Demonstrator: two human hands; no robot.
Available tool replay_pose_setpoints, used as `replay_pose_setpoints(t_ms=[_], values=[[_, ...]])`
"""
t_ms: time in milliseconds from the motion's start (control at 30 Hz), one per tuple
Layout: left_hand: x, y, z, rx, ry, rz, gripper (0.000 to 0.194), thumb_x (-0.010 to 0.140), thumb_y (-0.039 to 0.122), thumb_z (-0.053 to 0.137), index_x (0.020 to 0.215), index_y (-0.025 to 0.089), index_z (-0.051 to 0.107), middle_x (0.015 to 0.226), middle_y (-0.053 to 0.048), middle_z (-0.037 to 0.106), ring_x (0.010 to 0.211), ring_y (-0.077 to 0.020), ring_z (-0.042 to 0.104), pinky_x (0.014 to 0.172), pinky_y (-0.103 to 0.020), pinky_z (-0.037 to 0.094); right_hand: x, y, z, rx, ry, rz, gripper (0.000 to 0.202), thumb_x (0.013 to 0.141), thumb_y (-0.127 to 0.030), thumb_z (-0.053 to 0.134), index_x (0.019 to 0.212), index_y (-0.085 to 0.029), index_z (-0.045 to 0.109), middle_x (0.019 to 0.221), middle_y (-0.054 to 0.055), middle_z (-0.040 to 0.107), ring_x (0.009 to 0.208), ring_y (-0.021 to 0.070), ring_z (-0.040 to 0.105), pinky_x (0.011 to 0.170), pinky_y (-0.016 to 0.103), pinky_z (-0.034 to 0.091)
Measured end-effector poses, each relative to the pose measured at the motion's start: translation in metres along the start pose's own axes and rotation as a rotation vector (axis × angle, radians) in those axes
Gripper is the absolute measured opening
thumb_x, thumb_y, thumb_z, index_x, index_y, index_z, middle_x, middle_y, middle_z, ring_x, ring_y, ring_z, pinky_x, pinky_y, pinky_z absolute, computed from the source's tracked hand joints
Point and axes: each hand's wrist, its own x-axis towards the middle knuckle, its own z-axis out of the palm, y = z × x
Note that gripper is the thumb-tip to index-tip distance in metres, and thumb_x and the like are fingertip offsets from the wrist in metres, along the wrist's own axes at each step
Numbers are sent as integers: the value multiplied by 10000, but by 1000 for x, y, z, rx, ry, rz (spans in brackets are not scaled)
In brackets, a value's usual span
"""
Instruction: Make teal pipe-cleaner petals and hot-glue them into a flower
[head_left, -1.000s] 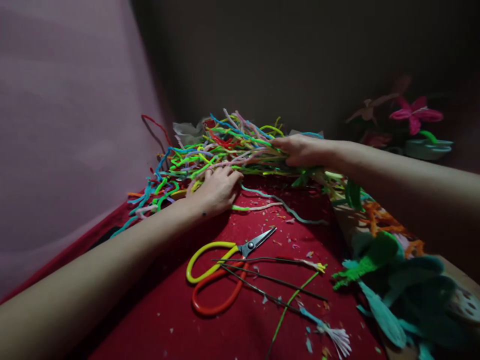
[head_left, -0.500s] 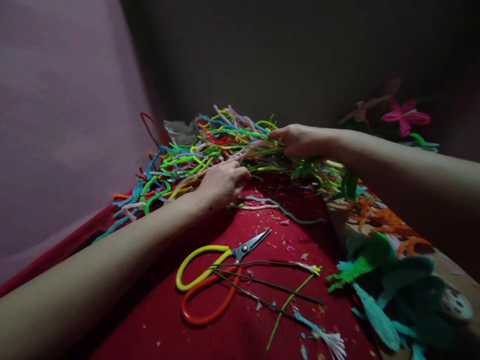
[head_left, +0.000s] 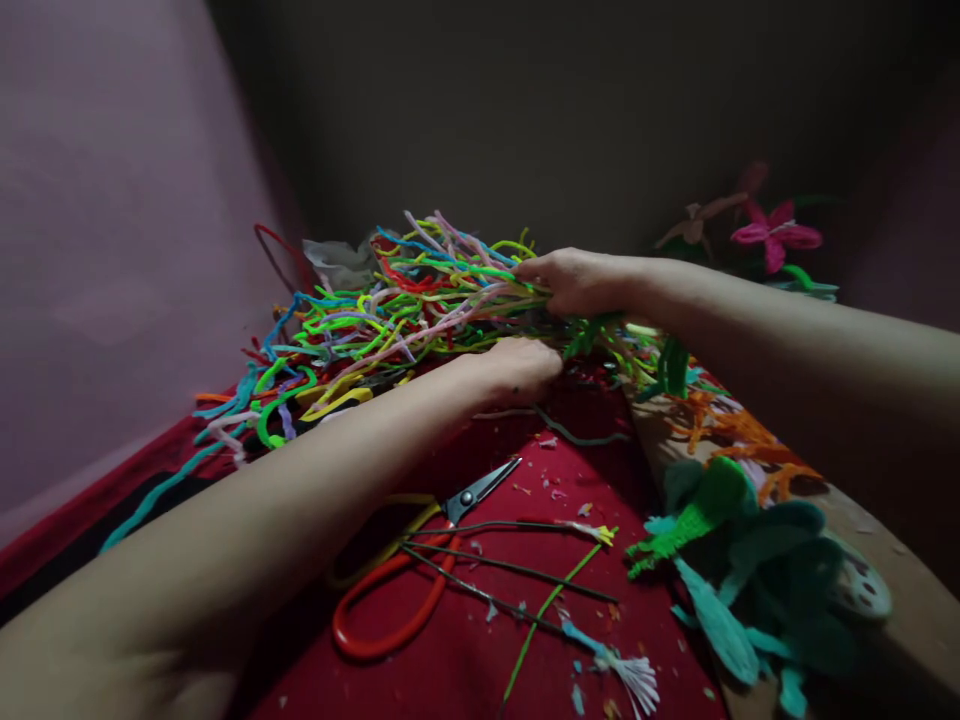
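Note:
A big tangled heap of many-coloured pipe cleaners lies at the far end of the red cloth. My right hand is closed around a bunch of them on the heap's right side, slightly lifted. Just below it, my left hand reaches in at the heap's near edge, back of the hand toward me. Its fingers are hidden, so what they touch does not show. Scissors with yellow and red handles lie on the cloth, blades pointing right, partly behind my left forearm.
Thin dark wire stems, two with tufted ends, lie across the scissors' handles beside a green pipe cleaner. Teal and green fuzzy petals and orange pieces are at right. A pink flower stands behind. A purplish wall rises left.
My left hand has moved right along the heap's near edge, under my right hand, and its forearm now covers part of the scissors. My right hand keeps its hold. The view has shifted slightly.

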Motion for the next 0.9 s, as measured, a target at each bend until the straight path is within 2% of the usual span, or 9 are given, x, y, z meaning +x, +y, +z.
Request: replay_pose_setpoints(t_ms=[67,133,233,367,533,633,733,800,900], values=[[-12,-2,-5,46,-32,32,227,692,194,455,814,123,632,808,-123,640,717,-210,583,614,-292,411,-1,0,1,-1,0,-5,429,597,-61,465,1002,-182,545,909,39,622,719,159,548,586,242,377],[-27,-2,-11,58,-8,42,198,704,224,450,744,135,622,721,-101,619,628,-180,556,557,-276,373,-2,0,2,5,1,-4,437,595,-63,461,1003,-194,543,924,35,624,710,156,551,572,237,377],[-57,3,-22,34,12,-2,159,711,222,446,697,154,589,610,-52,560,517,-132,473,494,-259,303,-3,1,5,36,3,-14,462,605,-71,459,1034,-228,532,924,22,628,717,155,557,574,232,383],[-103,19,-33,-79,-54,-28,150,764,214,404,713,172,538,616,-19,532,477,-99,393,471,-246,263,-5,0,4,50,-3,-16,487,613,-68,464,1060,-252,524,919,12,628,738,162,562,589,236,389],[-144,38,-19,-155,-91,-57,120,771,194,392,706,189,492,648,-9,536,501,-100,391,466,-247,241,-6,-6,-4,-7,-3,15,430,619,-80,488,1024,-219,535,902,27,621,707,160,553,573,241,382],[-159,49,-6,-267,-169,-40,114,772,205,397,727,193,502,652,-10,545,514,-103,412,476,-242,272,-7,-10,-6,-30,-9,-9,396,620,-77,495,990,-209,542,905,33,619,712,158,548,579,237,383],[-169,55,-3,-348,-201,10,130,771,242,429,737,191,543,643,-16,556,529,-110,440,506,-239,317,-8,-12,-6,-41,-13,-2,396,628,-68,495,992,-214,548,900,30,624,703,152,544,582,235,382],[-168,51,-7,-368,-189,31,144,764,256,450,727,187,570,637,-19,570,543,-113,462,527,-234,339,-8,-13,-7,-43,8,6,406,631,-66,498,1003,-218,552,884,25,627,689,148,542,578,235,383],[-155,27,-14,-339,-84,-49,190,771,246,433,757,183,612,672,-26,604,588,-115,502,572,-220,367,-7,-14,-9,-44,58,16,440,637,-75,511,1054,-214,547,877,30,631,681,142,540,578,235,381]])
